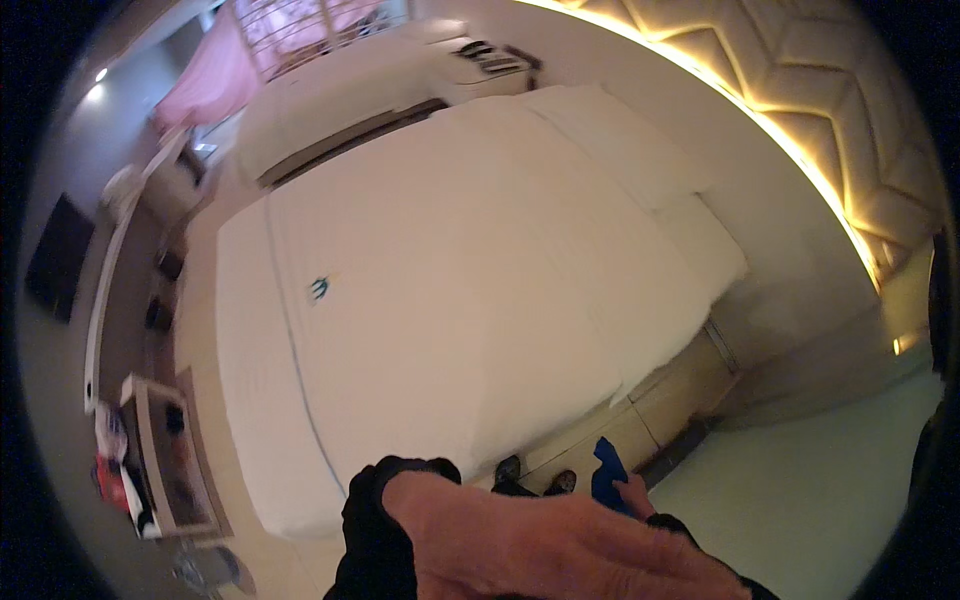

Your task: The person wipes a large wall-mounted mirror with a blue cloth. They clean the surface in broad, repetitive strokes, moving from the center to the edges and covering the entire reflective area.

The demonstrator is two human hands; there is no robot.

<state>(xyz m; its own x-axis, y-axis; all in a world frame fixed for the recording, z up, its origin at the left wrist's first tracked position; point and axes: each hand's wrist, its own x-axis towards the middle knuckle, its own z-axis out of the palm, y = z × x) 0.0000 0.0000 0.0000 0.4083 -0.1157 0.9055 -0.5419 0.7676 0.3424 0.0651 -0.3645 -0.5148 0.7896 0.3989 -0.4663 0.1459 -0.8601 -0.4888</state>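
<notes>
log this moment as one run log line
left hand: close to camera, grip unclear | right hand: holding blue item | nearby: large white bed, teal emblem on it, dark shoes beside

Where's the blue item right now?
In the head view, the blue item is low, right of centre, held in the right hand, just right of the dark shoes beside the nearer bed.

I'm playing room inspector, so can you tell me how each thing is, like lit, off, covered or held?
Blue item: held in the right hand
Near bed: white cover spread over it
Far bed: covered too
Light strip: lit
Wall screen: dark, looks off
Pink cloth: draped
</notes>
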